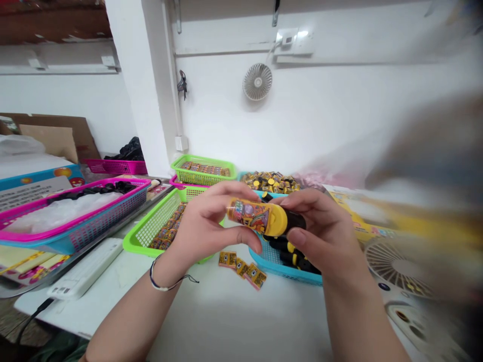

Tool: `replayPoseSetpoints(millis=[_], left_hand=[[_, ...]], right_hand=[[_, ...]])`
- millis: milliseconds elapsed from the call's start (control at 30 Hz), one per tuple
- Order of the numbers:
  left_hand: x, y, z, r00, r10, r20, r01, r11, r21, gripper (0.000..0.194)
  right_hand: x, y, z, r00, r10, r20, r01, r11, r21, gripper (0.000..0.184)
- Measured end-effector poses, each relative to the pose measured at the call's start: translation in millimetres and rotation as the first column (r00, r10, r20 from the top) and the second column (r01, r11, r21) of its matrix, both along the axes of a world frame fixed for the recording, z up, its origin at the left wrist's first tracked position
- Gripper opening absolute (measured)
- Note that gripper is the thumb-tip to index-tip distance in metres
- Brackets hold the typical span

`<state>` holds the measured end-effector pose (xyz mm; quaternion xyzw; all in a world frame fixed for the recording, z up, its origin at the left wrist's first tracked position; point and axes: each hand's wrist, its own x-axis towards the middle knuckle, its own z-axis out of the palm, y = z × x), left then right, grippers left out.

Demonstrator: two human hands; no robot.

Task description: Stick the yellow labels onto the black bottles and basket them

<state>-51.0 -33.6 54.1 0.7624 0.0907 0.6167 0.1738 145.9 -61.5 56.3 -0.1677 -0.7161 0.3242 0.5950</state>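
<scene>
Both my hands hold one small toy (264, 217) above the white table (234, 311). It has an orange printed sleeve, a yellow middle and a black end. My left hand (206, 226) pinches the orange sleeved end, thumb below and fingers over the top. My right hand (320, 231) grips the black end. Below them, a few small printed labels (243, 265) lie loose on the table. A blue basket (271, 259) under my right hand holds more black and yellow pieces.
A green basket (151, 226) with printed labels sits left of my hands; another green basket (204, 170) and a heap of yellow-black pieces (271, 182) stand behind. Pink and blue baskets (75, 221) are at far left. A small white fan (396, 266) lies at right.
</scene>
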Motion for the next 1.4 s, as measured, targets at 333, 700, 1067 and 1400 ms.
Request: replayPoseSetpoints(millis=[333,700,1067,1400], left_hand=[[4,0,-4.8,0.980,-0.133,0.148,0.109,0.981,0.161,0.044],[-8,-17,0.5,0.993,-0.116,0.032,0.114,0.991,0.069,0.064],[-9,-20,4.1,0.996,-0.079,0.033,0.074,0.988,0.134,0.068],[9,-8,-6.8,0.961,-0.202,0.189,0.207,0.978,-0.010,0.057]], right_hand=[[-1,3,-2.9,1.000,0.008,0.005,-0.009,0.998,0.056,0.021],[2,2,-4.0,0.996,-0.018,0.087,0.008,0.994,0.109,0.027],[5,0,-3.0,0.993,-0.022,0.115,0.002,0.986,0.169,0.034],[-5,-4,-3.1,0.988,-0.151,-0.021,0.151,0.954,0.258,0.025]])
